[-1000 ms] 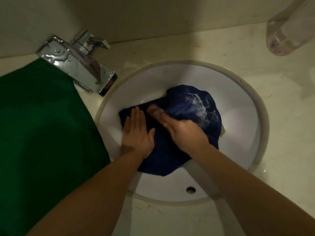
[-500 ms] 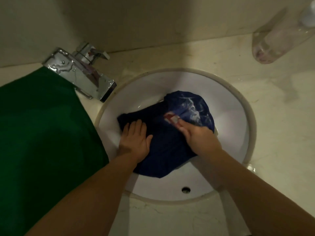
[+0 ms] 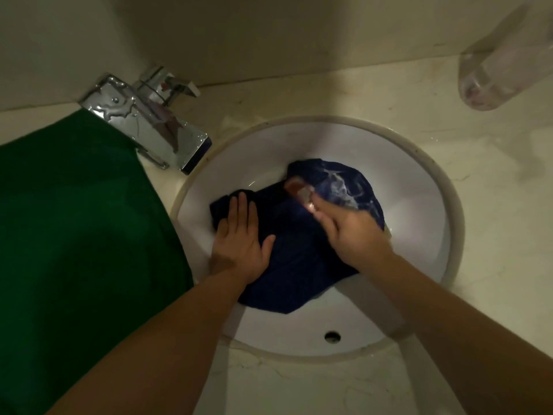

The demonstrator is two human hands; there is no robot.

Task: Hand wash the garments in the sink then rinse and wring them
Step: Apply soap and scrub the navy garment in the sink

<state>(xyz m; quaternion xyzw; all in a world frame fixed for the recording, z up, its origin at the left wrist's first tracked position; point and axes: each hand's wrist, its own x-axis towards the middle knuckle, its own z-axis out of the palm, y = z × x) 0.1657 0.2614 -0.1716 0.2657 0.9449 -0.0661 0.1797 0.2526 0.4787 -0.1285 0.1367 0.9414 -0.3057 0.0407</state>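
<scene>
Soaping stage; left hand (image 3: 239, 244) flat, fingers together, pins cloth (image 3: 299, 265); right hand (image 3: 353, 232) pinches soap (image 3: 299, 190); suds (image 3: 338, 181) showing; rinse, wring to come.

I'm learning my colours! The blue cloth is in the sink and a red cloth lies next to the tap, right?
Nearly: the head view shows a green cloth, not red, next to the tap; the blue cloth is in the sink.
</scene>
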